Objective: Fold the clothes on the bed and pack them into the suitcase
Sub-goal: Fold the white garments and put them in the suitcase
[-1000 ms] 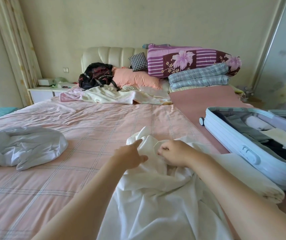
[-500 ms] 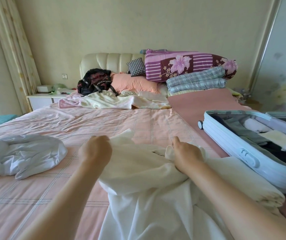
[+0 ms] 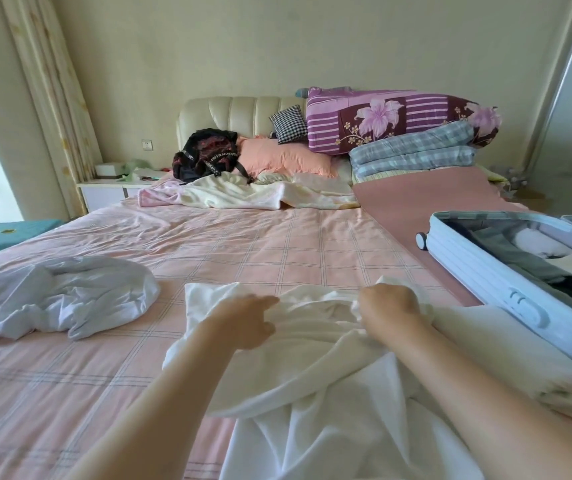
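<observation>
Pink checked bed [image 3: 243, 244], open pale-blue hard-shell suitcase [image 3: 478, 271] at my right.
My left hand [image 3: 243, 322] and right hand [image 3: 388, 313] pinch the crumpled white garment [image 3: 312, 327], fingers [image 3: 260, 304] curled into cloth.

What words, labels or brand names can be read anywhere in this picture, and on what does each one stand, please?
"MARWEIS", roughly, last letters unsure: white capitals on a strap of the black fabric backpack by the headboard.
Pale blue hard-shell suitcase: no readable mark.
White box on the nightstand: nothing legible.
White cloth garment in front: no print visible.
</observation>
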Available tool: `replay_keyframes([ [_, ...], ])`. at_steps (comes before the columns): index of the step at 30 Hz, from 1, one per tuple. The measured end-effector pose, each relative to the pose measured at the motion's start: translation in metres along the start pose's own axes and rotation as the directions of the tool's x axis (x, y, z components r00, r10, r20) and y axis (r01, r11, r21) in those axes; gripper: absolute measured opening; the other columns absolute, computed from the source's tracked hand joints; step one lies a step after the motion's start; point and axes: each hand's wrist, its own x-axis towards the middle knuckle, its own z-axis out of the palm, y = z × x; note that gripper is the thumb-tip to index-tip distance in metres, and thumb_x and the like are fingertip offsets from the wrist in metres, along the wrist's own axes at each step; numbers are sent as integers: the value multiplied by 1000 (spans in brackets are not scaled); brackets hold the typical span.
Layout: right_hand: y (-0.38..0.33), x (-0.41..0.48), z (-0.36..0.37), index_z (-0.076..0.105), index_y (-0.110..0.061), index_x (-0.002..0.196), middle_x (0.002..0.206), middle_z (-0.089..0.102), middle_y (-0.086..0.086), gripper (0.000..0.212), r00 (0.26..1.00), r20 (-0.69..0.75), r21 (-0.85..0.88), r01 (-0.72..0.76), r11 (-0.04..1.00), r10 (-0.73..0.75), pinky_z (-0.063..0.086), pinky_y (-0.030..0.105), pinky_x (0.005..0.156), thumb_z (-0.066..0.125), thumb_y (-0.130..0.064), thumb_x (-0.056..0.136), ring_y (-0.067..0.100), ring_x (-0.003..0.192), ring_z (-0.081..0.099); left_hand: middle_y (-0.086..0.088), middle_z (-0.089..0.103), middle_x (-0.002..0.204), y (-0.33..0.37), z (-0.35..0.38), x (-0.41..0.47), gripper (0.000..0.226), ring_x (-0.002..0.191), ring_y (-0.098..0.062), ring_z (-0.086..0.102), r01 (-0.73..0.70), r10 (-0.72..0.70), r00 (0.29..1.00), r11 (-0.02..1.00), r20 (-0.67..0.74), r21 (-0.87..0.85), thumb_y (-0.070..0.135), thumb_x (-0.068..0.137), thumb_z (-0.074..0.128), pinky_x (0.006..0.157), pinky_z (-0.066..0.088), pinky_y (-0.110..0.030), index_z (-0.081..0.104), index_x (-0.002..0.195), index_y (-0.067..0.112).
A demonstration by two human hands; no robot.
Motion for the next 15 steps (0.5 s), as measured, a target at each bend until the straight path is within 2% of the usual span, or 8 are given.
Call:
replay_keyframes([
  [2, 12, 2, 3, 63, -25, 121, 124, 60, -1, 27, 991, -38, -41, -133, 990, 132, 44, 29, 85, 56, -25, 95, 19, 114, 60, 0, 37, 156, 1, 6, 5, 59, 142, -25, 36, 39, -49, 988, 997, 148, 73, 52, 99, 43, 116, 29, -39, 29, 153, 34],
  [5, 19, 5, 12, 50, -20, 129, 130, 49, 6, 39, 975, -99, -162, -214, 963, 200, 40, 35, 95, 55, -21, 90, 24, 118, 50, 3, 52, 144, -2, 1, 13, 50, 134, -22, 45, 89, -94, 995, 990, 42, 110, 51, 97, 46, 113, 27, -39, 40, 144, 36],
  [7, 19, 12, 19, 42, -18, 127, 129, 45, 9, 46, 969, -234, -44, -91, 995, 79, 40, 36, 92, 52, -11, 83, 27, 115, 48, 4, 56, 139, -2, 1, 21, 48, 131, -21, 47, 86, -81, 995, 992, -54, 95, 53, 94, 50, 112, 24, -41, 44, 140, 40],
  [9, 13, 20, 17, 44, -18, 119, 122, 48, 6, 47, 912, -390, 100, 176, 979, -124, 41, 37, 87, 39, -4, 74, 28, 108, 51, 7, 56, 137, 3, 4, 27, 48, 129, -19, 49, 44, -35, 995, 995, -96, 90, 52, 90, 57, 106, 30, -38, 49, 137, 43],
  [10, 9, 24, 13, 46, -19, 116, 119, 50, 3, 45, 897, -392, 156, 282, 947, -202, 40, 37, 86, 37, -9, 73, 27, 107, 53, 10, 56, 134, 6, 6, 31, 46, 125, -18, 51, 24, -14, 995, 996, -103, 92, 51, 89, 59, 101, 34, -36, 52, 134, 44],
  [12, 0, 32, 7, 50, -22, 118, 121, 56, -2, 42, 942, -221, 242, 305, 921, -254, 38, 37, 88, 35, -33, 81, 24, 109, 55, 12, 57, 122, 12, 10, 36, 34, 113, -16, 58, -4, 12, 989, 998, -146, 55, 47, 89, 60, 83, 38, -29, 63, 122, 42],
  [13, -1, 39, 8, 52, -23, 120, 123, 57, -2, 41, 966, -123, 175, 247, 953, -228, 37, 38, 92, 38, -40, 85, 24, 112, 55, 12, 58, 114, 14, 10, 39, 25, 105, -15, 60, -17, 25, 983, 999, -179, 46, 43, 89, 61, 76, 37, -27, 68, 113, 39],
  [15, 7, 56, 11, 58, -23, 121, 124, 59, 0, 35, 989, -59, -61, 133, 989, -136, 37, 38, 98, 54, -37, 90, 23, 117, 53, 10, 57, 105, 13, 9, 44, 17, 98, -16, 60, -23, 40, 969, 997, -244, 71, 38, 91, 61, 71, 39, -28, 73, 100, 31],
])
